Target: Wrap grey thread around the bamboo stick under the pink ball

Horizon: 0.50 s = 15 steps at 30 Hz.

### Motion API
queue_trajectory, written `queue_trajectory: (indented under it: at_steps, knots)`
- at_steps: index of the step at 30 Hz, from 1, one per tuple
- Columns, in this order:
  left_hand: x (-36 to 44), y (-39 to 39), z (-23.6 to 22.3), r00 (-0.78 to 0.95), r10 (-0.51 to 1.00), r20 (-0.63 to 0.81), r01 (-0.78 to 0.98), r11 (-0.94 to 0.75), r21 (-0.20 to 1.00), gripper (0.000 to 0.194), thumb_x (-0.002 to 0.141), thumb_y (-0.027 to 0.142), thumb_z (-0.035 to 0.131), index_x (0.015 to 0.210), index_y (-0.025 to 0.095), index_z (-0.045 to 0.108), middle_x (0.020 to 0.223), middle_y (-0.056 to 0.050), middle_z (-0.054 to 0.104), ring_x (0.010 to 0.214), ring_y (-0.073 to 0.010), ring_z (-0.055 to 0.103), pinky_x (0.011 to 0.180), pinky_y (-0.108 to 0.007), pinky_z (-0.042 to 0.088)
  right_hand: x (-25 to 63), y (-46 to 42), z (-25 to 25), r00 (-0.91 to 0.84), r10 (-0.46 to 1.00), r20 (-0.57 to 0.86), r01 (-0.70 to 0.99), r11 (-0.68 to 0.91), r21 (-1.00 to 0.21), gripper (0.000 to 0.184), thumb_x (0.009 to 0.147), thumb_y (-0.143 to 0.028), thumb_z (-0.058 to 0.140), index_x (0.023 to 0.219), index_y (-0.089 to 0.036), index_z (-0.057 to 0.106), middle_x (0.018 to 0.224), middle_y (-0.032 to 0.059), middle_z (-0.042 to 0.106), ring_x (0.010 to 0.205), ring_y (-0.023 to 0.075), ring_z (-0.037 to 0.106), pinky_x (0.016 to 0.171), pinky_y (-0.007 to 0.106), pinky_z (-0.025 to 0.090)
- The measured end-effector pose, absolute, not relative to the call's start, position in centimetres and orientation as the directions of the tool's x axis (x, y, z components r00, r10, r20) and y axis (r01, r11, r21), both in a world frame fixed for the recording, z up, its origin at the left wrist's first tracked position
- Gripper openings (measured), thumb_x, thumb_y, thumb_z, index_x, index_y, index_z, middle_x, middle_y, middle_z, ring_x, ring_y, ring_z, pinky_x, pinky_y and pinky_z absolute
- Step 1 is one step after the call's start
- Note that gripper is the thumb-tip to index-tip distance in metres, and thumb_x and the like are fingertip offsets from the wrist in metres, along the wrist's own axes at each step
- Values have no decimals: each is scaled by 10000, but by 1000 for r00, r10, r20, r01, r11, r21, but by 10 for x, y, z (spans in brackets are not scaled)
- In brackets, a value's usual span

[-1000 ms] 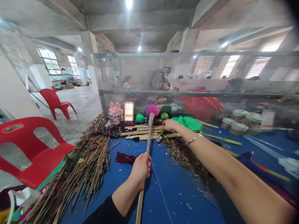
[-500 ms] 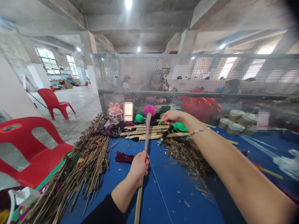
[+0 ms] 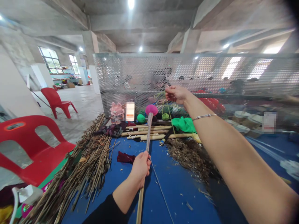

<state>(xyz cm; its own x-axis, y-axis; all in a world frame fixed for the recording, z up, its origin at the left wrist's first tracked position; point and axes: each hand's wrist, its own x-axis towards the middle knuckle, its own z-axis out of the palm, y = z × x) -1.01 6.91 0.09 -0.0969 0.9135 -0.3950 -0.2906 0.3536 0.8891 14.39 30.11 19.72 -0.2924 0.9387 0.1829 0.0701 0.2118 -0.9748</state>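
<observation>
My left hand [image 3: 140, 168] is closed around a wooden stick [image 3: 139, 203] that points away from me. Its upper part has a pale grey wrapping [image 3: 149, 132], and a bright pink round piece [image 3: 151, 109] shows at its far end. From beside that hand a thin grey string [image 3: 160, 186] runs down toward me. Raised in front of the mesh screen, my right hand [image 3: 176, 94] pinches a yellow-green yarn strand [image 3: 170, 115], which hangs below the fingers. Under it sit a small yellow-green yarn ball [image 3: 165, 116] and a green cloth [image 3: 184, 124].
Dried stalks [image 3: 88, 168] lie along the left edge, a brown dried heap [image 3: 191, 155] to the right. Bamboo sticks [image 3: 144, 133], a green ball [image 3: 141, 118] and a pink bottle [image 3: 117, 113] stand before the perforated screen [image 3: 130, 71]. A red chair [image 3: 35, 146] is at left.
My right hand has risen from near the table things to the screen's height, drawing the yellow-green yarn up with it. My left hand keeps its hold on the stick.
</observation>
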Motion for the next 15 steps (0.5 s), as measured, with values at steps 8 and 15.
queue_trajectory:
  at_steps: [8, 15]
  knots:
    - [-11, 69, 9, -117, 905, -410, -286, 365, 886, 264, 904, 344, 309, 740, 178, 433, 484, 83, 337, 364, -38, 231, 350, -162, 142, 136, 318, 229, -4, 896, 444, -98, 441, -892, 188, 842, -254, 565, 713, -203, 439, 552, -68, 519, 462, 58, 524, 530, 190, 476]
    - [-11, 72, 1, -118, 909, -399, -288, 353, 890, 268, 893, 360, 321, 731, 179, 435, 478, 83, 331, 368, -39, 220, 355, -170, 131, 141, 308, 243, -9, 876, 482, -253, 464, -849, 143, 892, -196, 460, 753, -212, 431, 544, -73, 526, 536, 65, 542, 638, 229, 461]
